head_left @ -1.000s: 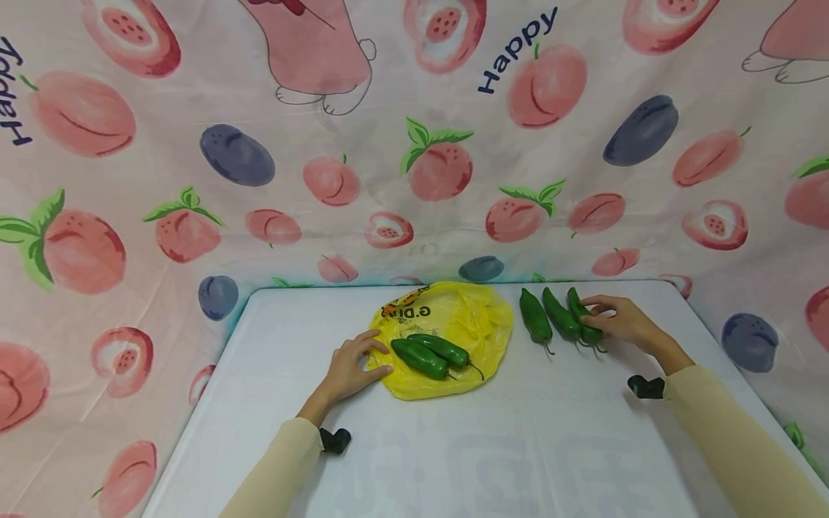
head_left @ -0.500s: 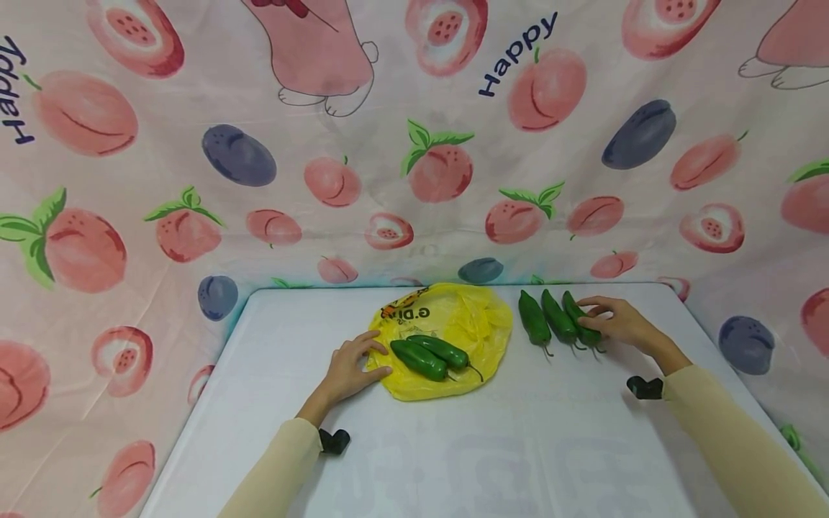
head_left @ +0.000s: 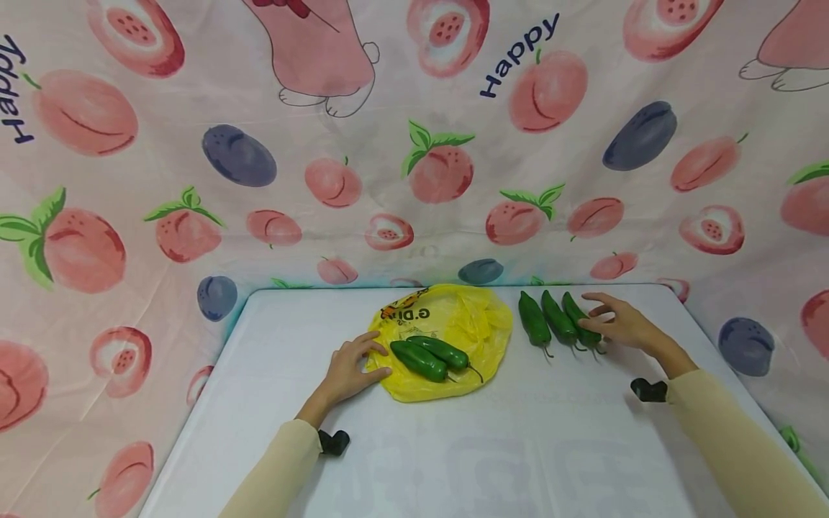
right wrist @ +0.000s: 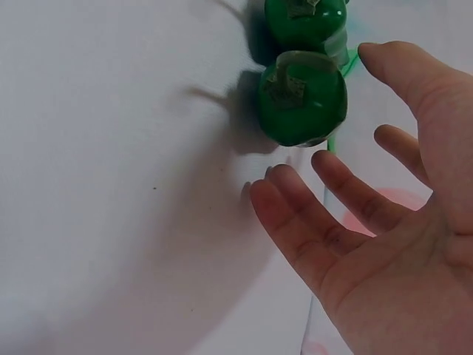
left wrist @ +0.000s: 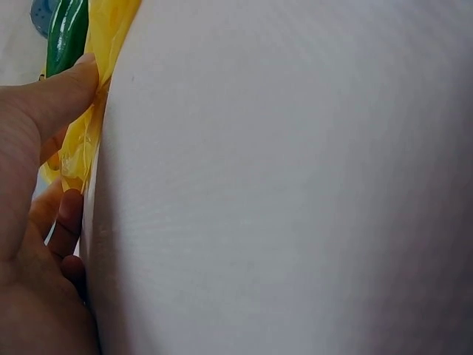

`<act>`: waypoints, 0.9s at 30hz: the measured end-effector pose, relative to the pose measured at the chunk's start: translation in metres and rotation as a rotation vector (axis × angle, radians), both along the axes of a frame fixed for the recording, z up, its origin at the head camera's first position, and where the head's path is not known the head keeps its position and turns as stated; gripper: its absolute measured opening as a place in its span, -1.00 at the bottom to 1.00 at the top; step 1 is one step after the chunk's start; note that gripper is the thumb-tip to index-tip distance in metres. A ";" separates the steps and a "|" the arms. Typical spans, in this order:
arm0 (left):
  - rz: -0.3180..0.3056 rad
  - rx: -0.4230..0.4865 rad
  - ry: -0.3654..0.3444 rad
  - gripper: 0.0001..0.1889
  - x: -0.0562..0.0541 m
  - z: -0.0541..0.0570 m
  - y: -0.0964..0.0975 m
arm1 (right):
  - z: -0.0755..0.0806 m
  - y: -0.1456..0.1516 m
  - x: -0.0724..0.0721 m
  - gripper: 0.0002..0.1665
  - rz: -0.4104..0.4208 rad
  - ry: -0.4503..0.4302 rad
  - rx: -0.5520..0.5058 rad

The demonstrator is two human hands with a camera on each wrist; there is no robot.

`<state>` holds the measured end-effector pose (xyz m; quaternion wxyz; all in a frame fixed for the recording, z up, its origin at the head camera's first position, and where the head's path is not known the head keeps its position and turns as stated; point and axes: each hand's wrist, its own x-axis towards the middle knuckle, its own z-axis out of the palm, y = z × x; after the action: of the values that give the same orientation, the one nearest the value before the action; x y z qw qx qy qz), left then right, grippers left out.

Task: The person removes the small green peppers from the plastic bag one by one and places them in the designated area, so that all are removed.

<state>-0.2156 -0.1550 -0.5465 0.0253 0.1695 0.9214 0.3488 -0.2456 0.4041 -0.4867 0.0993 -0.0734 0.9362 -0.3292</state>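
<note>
Two glossy long green peppers (head_left: 429, 360) lie side by side on a flattened yellow plastic bag (head_left: 482, 374) with dark print. My left hand (head_left: 347, 365) rests at the bag's left edge, thumb and fingers spread apart. In the left wrist view the thumb lies over the crumpled yellow film beside a pepper (left wrist: 66, 37). To the right, three more green peppers (head_left: 535, 320) lie in a row on the table, stems toward me. My right hand (head_left: 624, 324) is at the rightmost pepper (head_left: 586, 334). In the right wrist view its fingers are spread, apart from the pepper stem ends (right wrist: 301, 103).
The white table (head_left: 486, 460) runs back to a hanging cloth (head_left: 427, 244) printed with peaches and plums. A black piece (head_left: 334, 442) sits at the left cuff and another black piece (head_left: 648, 390) at the right cuff.
The right hand's fingers have lifted and spread away from the rightmost pepper, which has shifted slightly left, nearer its neighbour. The left hand, bag and two peppers on it stay put.
</note>
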 end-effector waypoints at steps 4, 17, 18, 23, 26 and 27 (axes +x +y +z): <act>0.001 0.001 0.000 -0.69 0.000 -0.001 -0.001 | 0.004 0.000 0.000 -0.04 0.004 -0.013 -0.003; 0.001 0.010 -0.008 -0.69 0.001 0.001 0.000 | 0.015 -0.005 0.001 -0.05 0.016 0.003 0.002; 0.001 0.009 -0.009 -0.69 0.002 0.001 0.000 | 0.016 -0.006 0.001 -0.06 0.018 0.005 0.000; 0.002 0.014 -0.006 -0.70 0.002 0.002 0.001 | 0.025 -0.012 -0.001 -0.08 0.032 0.036 -0.022; 0.007 0.019 -0.005 -0.70 0.002 0.002 0.001 | 0.029 -0.018 -0.002 -0.08 0.046 0.065 -0.032; 0.007 0.021 -0.006 -0.70 0.002 0.002 0.001 | 0.031 -0.021 -0.003 -0.08 0.054 0.076 -0.036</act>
<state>-0.2134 -0.1542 -0.5444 0.0253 0.1654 0.9183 0.3589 -0.2484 0.3836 -0.4556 0.0712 -0.1130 0.9308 -0.3402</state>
